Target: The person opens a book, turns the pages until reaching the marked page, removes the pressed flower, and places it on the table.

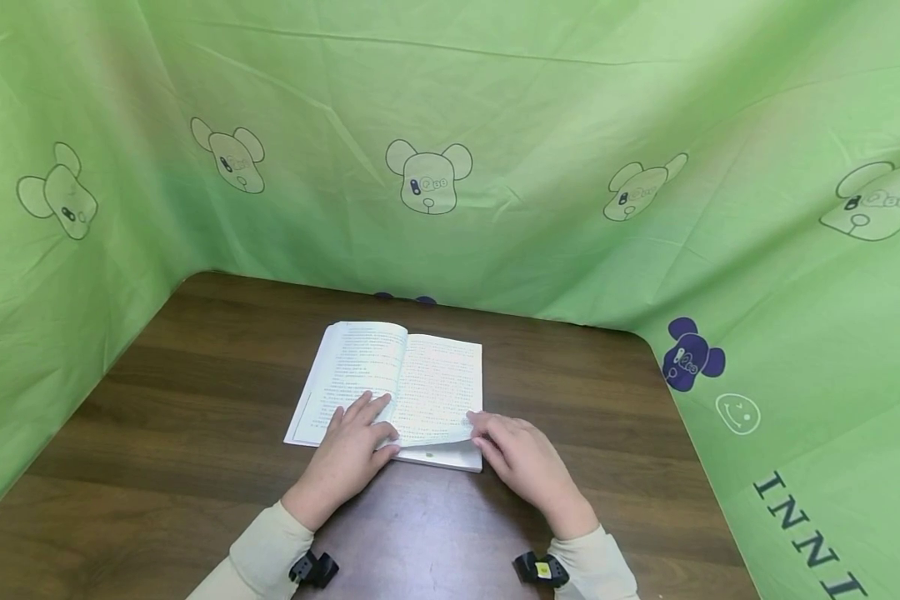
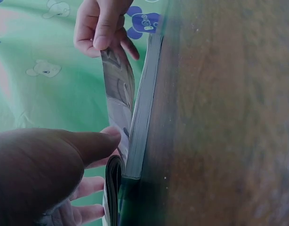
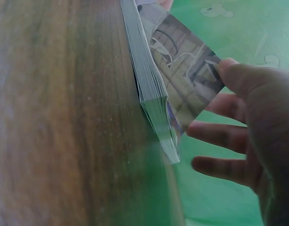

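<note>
An open book [image 1: 345,367] with printed text lies flat on the brown table. My left hand [image 1: 348,458] rests on the lower part of its left side, fingers spread towards the fold and thumb by the bottom edge. With my right hand [image 1: 528,467] I pinch the lower outer corner of a right-hand page [image 1: 438,387], which is raised a little off the stack. In the right wrist view, the raised page [image 3: 187,61] shows a greyish picture on its underside, and the thumb presses its corner. The thick page block [image 2: 147,103] sits beneath it in the left wrist view.
A wooden table [image 1: 607,400] extends around the book. Green cloth [image 1: 307,225] with cartoon animal heads hangs along its back and sides. Each wrist carries a small black device [image 1: 315,570] near the light sleeves.
</note>
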